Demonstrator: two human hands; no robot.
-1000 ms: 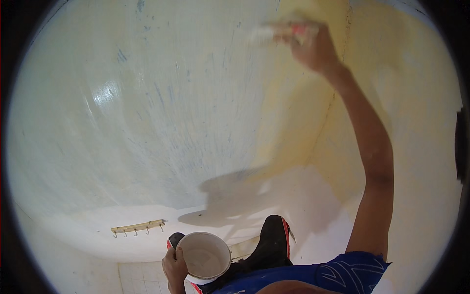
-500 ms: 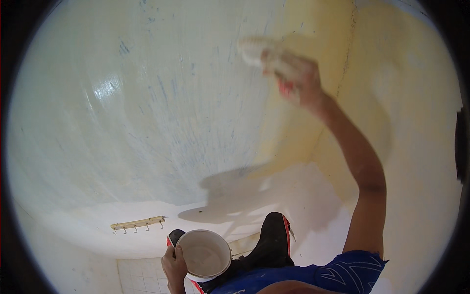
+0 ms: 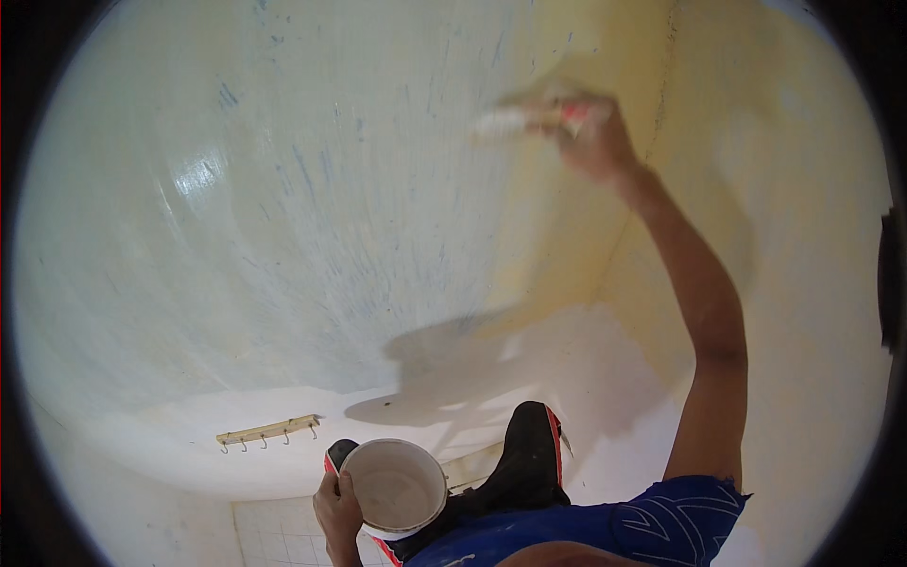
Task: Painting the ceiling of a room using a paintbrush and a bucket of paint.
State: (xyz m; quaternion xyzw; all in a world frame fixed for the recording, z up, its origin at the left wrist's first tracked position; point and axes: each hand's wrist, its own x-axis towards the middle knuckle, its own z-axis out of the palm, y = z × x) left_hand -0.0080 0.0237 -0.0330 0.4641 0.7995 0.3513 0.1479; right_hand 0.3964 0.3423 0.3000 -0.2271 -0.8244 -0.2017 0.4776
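A paintbrush [image 3: 515, 121] with pale, wet-looking bristles and a touch of red on its handle is gripped in my right hand [image 3: 600, 137]. Its bristles lie at the wall [image 3: 378, 208], near where a whitish coat meets bare yellow; motion blurs them, so contact is hard to tell. Down at my lap, my left hand [image 3: 338, 510] clasps the rim of a round white bucket [image 3: 440, 482], thumb over the edge. Whitish paint [image 3: 387, 487] shows inside the bucket. Blue streaks show through the coated part of the wall.
A wooden rail with several metal hooks [image 3: 269, 432] is fixed low on the wall. To the right, a corner crack [image 3: 666, 85] separates the yellow side wall. My bent knees in dark trousers [image 3: 524, 454] are beside the bucket. Pale tiles [image 3: 274, 534] show at the lower left.
My right hand has shifted slightly right and its wrist has turned, so the brush now points left, a little lower on the wall. The left hand and bucket stay nearly still.
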